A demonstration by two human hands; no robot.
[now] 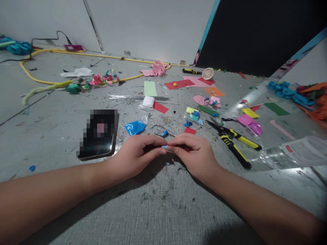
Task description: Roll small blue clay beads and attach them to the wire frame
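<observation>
My left hand [138,149] and my right hand [198,151] meet at the fingertips, both closed in a pinch. Between them shows a small light-blue piece [165,146] that looks like modelling clay; the fingers cover most of it. Just beyond the fingertips lies a bent wire shape [158,129] with a blue lump on it. A packet of blue clay [135,127] is beyond my left hand. Past my right hand lie a red paper strip [190,131] and small blue clay bits [188,124]. A tiny blue scrap [167,163] rests on the floor below the fingers.
A phone [98,136] lies left of my left hand. Yellow-and-black pliers [233,141] and a clear bottle [298,153] are at the right. Farther off are thin wires [127,97], a white clay packet [148,101], coloured papers and a yellow cable [102,55].
</observation>
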